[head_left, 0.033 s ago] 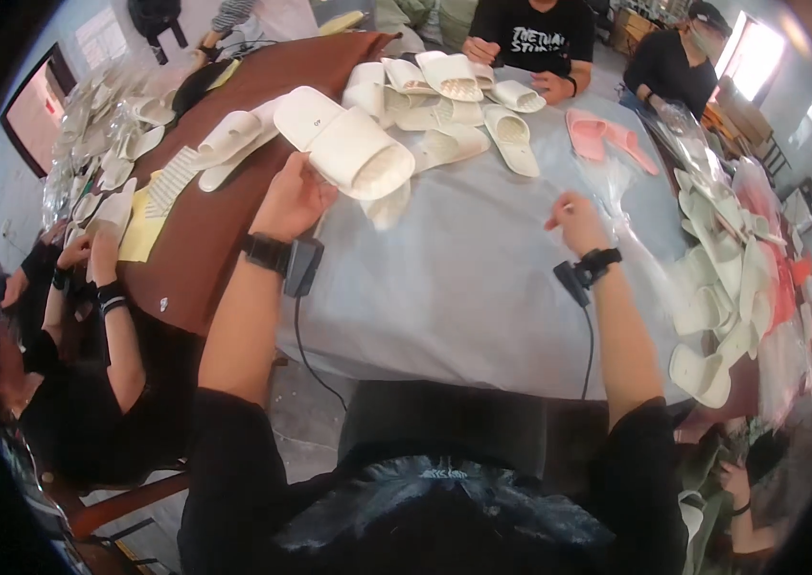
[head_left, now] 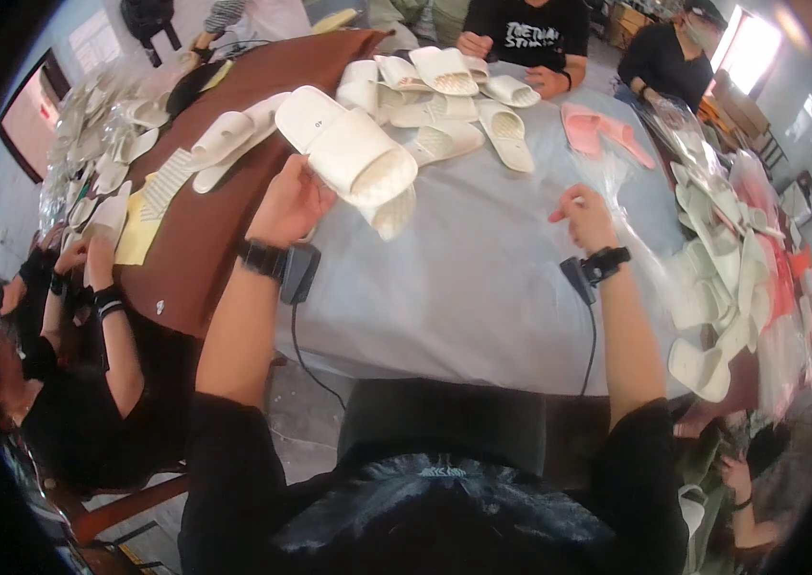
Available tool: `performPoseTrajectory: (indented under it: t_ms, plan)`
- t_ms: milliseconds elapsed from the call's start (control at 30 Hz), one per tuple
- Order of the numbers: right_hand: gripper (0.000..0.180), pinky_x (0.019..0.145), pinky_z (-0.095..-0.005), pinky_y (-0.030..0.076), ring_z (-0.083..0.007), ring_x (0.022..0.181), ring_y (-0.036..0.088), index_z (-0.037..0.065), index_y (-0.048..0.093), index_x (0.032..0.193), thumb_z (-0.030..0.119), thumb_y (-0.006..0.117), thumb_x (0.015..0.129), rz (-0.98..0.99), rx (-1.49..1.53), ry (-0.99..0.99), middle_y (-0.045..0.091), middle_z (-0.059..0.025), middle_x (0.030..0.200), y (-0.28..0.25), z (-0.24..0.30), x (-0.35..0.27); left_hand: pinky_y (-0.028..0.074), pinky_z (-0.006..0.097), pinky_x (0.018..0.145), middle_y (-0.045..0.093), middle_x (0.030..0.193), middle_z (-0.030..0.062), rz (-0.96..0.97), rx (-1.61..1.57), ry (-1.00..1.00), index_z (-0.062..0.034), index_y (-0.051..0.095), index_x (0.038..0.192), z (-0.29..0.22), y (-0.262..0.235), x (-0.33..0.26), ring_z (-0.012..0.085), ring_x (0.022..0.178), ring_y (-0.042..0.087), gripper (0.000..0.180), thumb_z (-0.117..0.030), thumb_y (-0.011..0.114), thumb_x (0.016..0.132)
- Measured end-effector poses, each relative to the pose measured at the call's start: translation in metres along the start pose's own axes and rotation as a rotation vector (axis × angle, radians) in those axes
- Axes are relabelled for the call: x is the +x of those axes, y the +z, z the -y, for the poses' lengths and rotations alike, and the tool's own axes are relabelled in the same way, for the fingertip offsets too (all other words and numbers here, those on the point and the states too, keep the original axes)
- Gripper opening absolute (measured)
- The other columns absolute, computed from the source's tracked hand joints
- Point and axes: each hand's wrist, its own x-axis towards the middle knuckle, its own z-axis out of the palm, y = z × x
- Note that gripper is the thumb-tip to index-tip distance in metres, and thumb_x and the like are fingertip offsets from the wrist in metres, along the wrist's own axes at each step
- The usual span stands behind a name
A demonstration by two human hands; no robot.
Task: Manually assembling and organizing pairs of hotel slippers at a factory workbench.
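Note:
My left hand (head_left: 293,203) is closed on the near edge of a cream-white slide slipper (head_left: 348,144), held tilted above the table with its toe strap toward the right. A second white slipper (head_left: 392,217) shows partly beneath it; whether my fingers grip that one too is hidden. Over the grey table cover (head_left: 463,287), my right hand (head_left: 586,217) is raised with its fingers curled in. A small pale spot shows at those fingers, too small to name. Black bands with small boxes and cables sit on both wrists.
White slippers (head_left: 444,72) are heaped at the table's far side. Pink slippers (head_left: 607,132) lie at far right. More pale slippers and clear plastic (head_left: 712,259) crowd the right edge. A brown cover (head_left: 185,259) lies at left. Co-workers sit around, one person's hands (head_left: 90,251) close at left.
The held slipper has tilted slightly, and more of the slipper beneath shows. My right hand has shifted slightly, its fingers still curled.

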Motion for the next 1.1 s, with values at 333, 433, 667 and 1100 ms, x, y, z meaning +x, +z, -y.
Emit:
performPoseTrajectory:
  t_ms: [333, 433, 667, 1100]
  plan:
    - [0.010, 0.057, -0.0254, 0.044, -0.0137, 0.062, 0.055, 0.004, 0.053, 0.099, 0.014, 0.054, 0.097, -0.563, 0.558, -0.299, 0.057, -0.0060, 0.075, -0.130, 0.016, -0.108, 0.048, 0.038, 0.094, 0.063, 0.123, 0.0060, 0.302, 0.040, -0.502, -0.0065, 0.051, 0.131, 0.135, 0.065, -0.092, 0.0199, 0.112, 0.061, 0.043, -0.035, 0.038, 0.101]
    - [0.007, 0.060, -0.0251, 0.041, -0.0118, 0.064, 0.051, 0.004, 0.053, 0.097, 0.011, 0.053, 0.097, -0.721, 0.466, -0.469, 0.052, -0.0032, 0.071, -0.140, 0.022, -0.142, 0.049, 0.036, 0.089, 0.064, 0.120, 0.0052, 0.166, 0.169, -0.482, -0.0085, 0.052, 0.130, 0.143, 0.054, -0.112, 0.0187, 0.105, 0.062, 0.044, -0.038, 0.040, 0.100]
    - [0.006, 0.055, -0.0218, 0.037, -0.0076, 0.060, 0.046, 0.005, 0.054, 0.090, 0.008, 0.055, 0.094, -0.464, 0.248, -0.148, 0.049, 0.0005, 0.068, -0.057, -0.008, -0.199, 0.055, 0.031, 0.069, 0.069, 0.101, 0.0089, -0.072, 0.425, -0.466, -0.0055, 0.055, 0.124, 0.132, 0.016, -0.137, 0.0170, 0.083, 0.067, 0.044, -0.040, 0.041, 0.101]
    - [0.006, 0.060, -0.0258, 0.045, -0.0110, 0.064, 0.057, -0.001, 0.055, 0.091, 0.003, 0.059, 0.091, -0.099, 0.164, -0.021, 0.057, -0.0054, 0.068, 0.025, -0.029, -0.218, 0.052, 0.038, 0.084, 0.062, 0.103, 0.0117, 0.447, 1.751, 0.651, -0.0062, 0.064, 0.111, 0.084, 0.052, -0.082, 0.0296, 0.099, 0.060, 0.039, -0.002, 0.074, 0.073]
